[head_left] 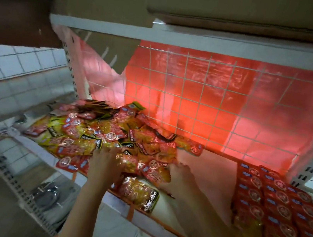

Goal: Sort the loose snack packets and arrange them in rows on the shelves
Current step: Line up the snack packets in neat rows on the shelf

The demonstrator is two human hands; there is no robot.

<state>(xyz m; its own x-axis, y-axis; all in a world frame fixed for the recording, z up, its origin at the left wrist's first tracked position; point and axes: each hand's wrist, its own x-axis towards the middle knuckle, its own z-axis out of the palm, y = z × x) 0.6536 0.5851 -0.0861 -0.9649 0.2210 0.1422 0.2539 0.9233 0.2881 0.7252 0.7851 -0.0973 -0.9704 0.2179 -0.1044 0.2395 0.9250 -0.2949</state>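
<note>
The word "KONCHEW" is printed in yellow on the black end band of the front packet. The same word appears on several packets in the pile. Other print is illegible.

There is a single view, from a wide-angle camera worn on the person's head, looking forward and steeply down onto a shelf at close range. The shelf's wire grid back panel fills the far middle, the underside of the upper shelf crosses the top, and both forearms rise from the near edge toward the loose pile of snack packets at left. Straight lines bow toward the edges, and the left side is smeared with blur
</note>
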